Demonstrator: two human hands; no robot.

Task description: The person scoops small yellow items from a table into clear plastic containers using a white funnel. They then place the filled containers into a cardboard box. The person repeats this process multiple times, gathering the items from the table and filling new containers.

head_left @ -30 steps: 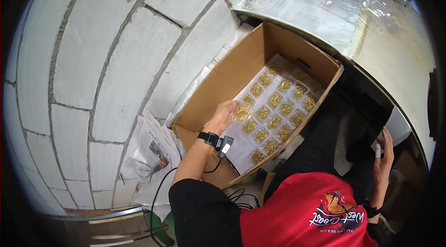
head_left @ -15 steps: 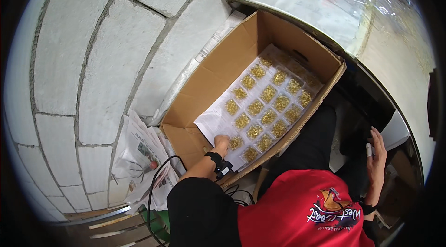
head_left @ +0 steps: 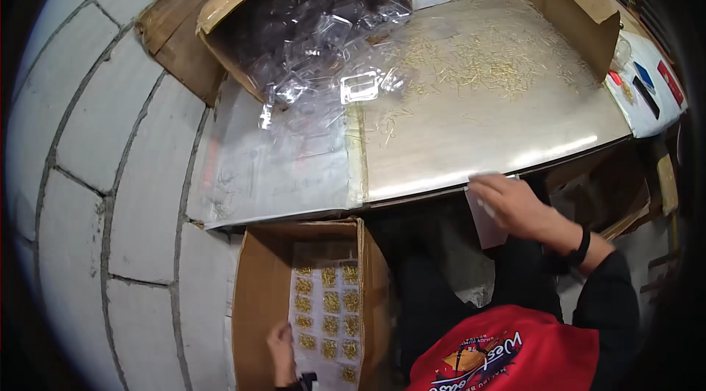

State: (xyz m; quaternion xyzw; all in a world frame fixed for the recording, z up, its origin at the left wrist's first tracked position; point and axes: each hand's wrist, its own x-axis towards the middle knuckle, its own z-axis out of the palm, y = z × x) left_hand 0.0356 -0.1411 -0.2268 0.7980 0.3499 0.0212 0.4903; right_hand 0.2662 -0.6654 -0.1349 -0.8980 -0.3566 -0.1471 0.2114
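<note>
My left hand [head_left: 281, 343] is at the lower left inside a cardboard box [head_left: 261, 281], its fingers curled in. What the fingers hold, if anything, is hidden. Beside it, clear packs of small gold-coloured metal pieces [head_left: 330, 302] lie in rows on white sheets [head_left: 294, 370] in the box. My right hand [head_left: 511, 203] hovers by the front edge of the worktable, fingers loosely extended and slightly blurred, with a white wrap on one finger. A white sheet [head_left: 489, 228] shows just below it; I cannot tell whether they touch.
On the worktable [head_left: 456, 148], loose gold pieces [head_left: 493, 67] are scattered. A tipped cardboard box [head_left: 243, 1] spills clear plastic cases [head_left: 334, 30] at the back left. Pale block wall [head_left: 81, 244] runs along the left. Small coloured items [head_left: 645, 76] lie at the far right.
The view has swung up and right, bringing the worktable into sight. My left hand has drawn away from the packs toward the box's left side. My right hand has come over the white sheet.
</note>
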